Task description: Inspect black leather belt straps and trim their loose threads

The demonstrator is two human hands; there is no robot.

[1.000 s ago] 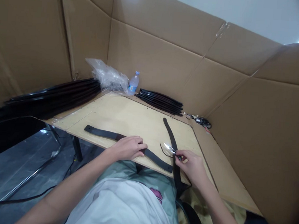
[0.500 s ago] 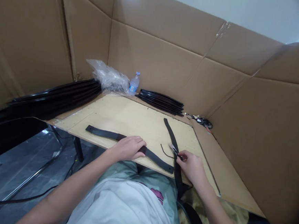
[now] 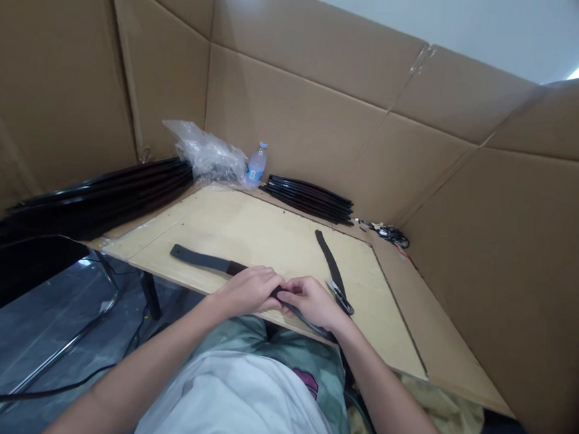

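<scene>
A long dark strap (image 3: 201,258) with a brownish sleeve round its middle lies across the front edge of the board. My left hand (image 3: 251,287) is closed over the sleeved part. Right beside it, my right hand (image 3: 310,300) pinches the strap with bent fingers, the two hands touching. Whether something thin is also between the right fingers is hidden. Small thread snips (image 3: 339,297) rest on a second dark strap (image 3: 330,257) to the right, just beyond my right hand.
Bundles of black strips lie at the left (image 3: 115,193) and the back (image 3: 311,198). A plastic bag (image 3: 209,154) and a water bottle (image 3: 256,165) stand by the back cardboard wall (image 3: 299,97). Tangled small black items (image 3: 391,235) sit in the far right corner.
My right hand has let go of the snips and moved left to the sleeved strap beside my left hand. The thin black cord near the snips no longer shows there.
</scene>
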